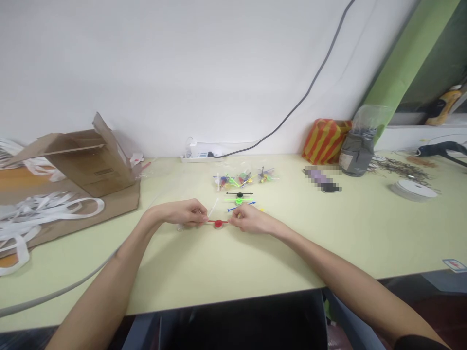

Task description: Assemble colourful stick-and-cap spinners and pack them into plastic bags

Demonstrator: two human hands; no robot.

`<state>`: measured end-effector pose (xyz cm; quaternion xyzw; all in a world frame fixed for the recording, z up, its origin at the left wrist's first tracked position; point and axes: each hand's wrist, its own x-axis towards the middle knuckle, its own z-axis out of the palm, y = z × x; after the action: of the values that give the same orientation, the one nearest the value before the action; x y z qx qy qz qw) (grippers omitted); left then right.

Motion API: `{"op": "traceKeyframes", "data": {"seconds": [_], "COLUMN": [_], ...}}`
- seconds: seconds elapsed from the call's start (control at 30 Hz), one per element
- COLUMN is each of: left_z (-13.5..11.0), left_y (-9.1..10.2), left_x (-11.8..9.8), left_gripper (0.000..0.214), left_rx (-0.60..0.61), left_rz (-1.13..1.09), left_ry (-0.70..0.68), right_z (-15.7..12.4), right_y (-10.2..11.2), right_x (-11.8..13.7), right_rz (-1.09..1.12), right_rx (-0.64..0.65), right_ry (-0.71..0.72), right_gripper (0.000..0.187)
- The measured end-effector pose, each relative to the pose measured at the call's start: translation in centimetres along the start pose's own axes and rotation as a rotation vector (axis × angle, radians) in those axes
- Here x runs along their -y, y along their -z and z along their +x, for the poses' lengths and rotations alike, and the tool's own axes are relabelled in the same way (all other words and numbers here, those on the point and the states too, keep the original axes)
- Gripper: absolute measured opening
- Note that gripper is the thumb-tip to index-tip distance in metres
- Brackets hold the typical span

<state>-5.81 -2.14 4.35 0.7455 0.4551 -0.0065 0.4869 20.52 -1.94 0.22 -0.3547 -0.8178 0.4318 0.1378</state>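
Between my two hands is a red arrow spinner (218, 223), a thin bar with a round hub at its middle. Its left end is pinched in the fingers of my left hand (189, 212). My right hand (250, 218) pinches the other end. Just beyond lie a black arrow spinner (240, 195), a green one (239, 201) and a blue arrow (251, 203), partly hidden by my right hand. A thin white stick (213, 207) slants up beside my left fingers. Under that hand a small clear piece (180, 227) shows.
Clear bags of colourful small parts (237, 180) lie farther back. A cardboard box (91, 163) and white straps (36, 218) are left. A power strip (202, 154) sits by the wall. Right are a phone (331, 187), a striped bag (324, 141) and a white ribbon roll (414, 189).
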Motion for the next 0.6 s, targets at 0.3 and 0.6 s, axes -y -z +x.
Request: {"op": "traceKeyframes", "data": {"seconds": [0.3,0.6], "left_z": [0.25,0.52], "left_y": [0.04,-0.23], "left_x": [0.21,0.20], "left_gripper": [0.031,0.037], "left_rx": [-0.059,-0.020], "left_rz": [0.060,0.092], "left_ry": [-0.047,-0.059], "right_z": [0.21,0.09], "right_y": [0.07,0.14], "right_x": [-0.62,-0.71], "right_rz": [0.022,0.076], "right_rx": [0.019,0.054], "right_ry": [-0.011,-0.046], "right_gripper": [0.031,0.031]}}
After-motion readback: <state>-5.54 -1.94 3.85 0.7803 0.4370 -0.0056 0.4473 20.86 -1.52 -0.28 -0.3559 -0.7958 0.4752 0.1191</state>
